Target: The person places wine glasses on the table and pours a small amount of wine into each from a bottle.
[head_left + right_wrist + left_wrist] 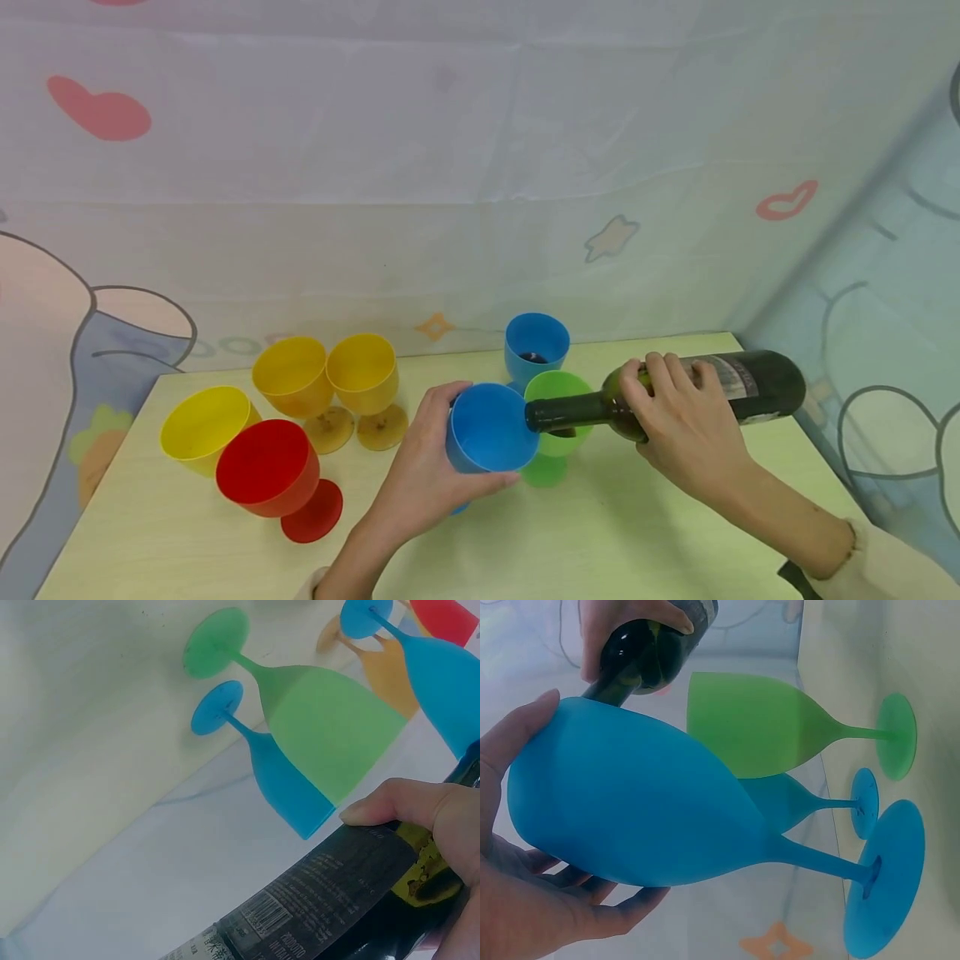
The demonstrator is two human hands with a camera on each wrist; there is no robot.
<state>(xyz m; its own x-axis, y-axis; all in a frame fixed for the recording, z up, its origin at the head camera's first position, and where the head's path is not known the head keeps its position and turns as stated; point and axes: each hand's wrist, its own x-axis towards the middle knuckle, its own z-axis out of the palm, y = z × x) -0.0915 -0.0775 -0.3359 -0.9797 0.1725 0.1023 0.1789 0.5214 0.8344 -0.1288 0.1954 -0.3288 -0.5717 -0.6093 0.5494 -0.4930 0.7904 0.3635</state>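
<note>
From where I watch, the left hand (427, 471) has its fingers curled round the bowl of a blue goblet (491, 429) above the tabletop (630, 533); I can't tell whether its foot touches down. The right hand (686, 425) wraps its fingers round a dark wine bottle (772, 383), tipped nearly level, mouth at that goblet's rim. I see a green goblet (558, 447) standing just beyond, then a second blue goblet (531, 367) with dark liquid inside. Well left, I have a red goblet (267, 475) near three yellow ones.
</note>
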